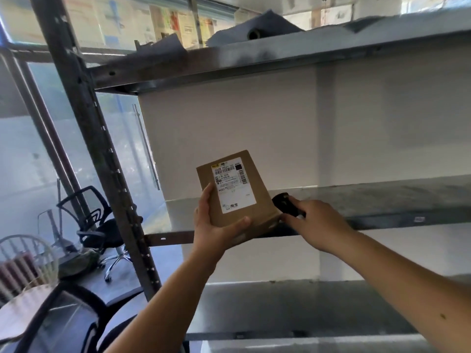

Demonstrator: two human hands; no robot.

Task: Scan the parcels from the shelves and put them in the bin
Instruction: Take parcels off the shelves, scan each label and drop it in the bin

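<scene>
Grey steel shelving [356, 54] fills most of my view, its dark slotted upright [84, 118] slanting down at nine o'clock and its middle shelf [382, 200] running out toward three o'clock. Beyond the upright, at about eight o'clock, a black mesh office chair [96, 222] stands on a chrome base behind the glass. On the top shelf at twelve o'clock lies a roll of dark grey sheet material [254, 31].

Dead centre, I hold a brown cardboard parcel [234, 189] above the middle shelf's front edge, tilted back so its white shipping label [233, 184] with barcodes faces me. My left hand [214, 225] grips the parcel from its seven o'clock corner: thumb up along the left edge, fingers curled under the bottom edge with one fingertip showing on the front face. My right hand [316, 222], just at the parcel's four o'clock, is wrapped around a black handheld scanner [286, 203], whose head points at the box's lower right side and sits just beside it. I cannot tell whether they touch.
</scene>
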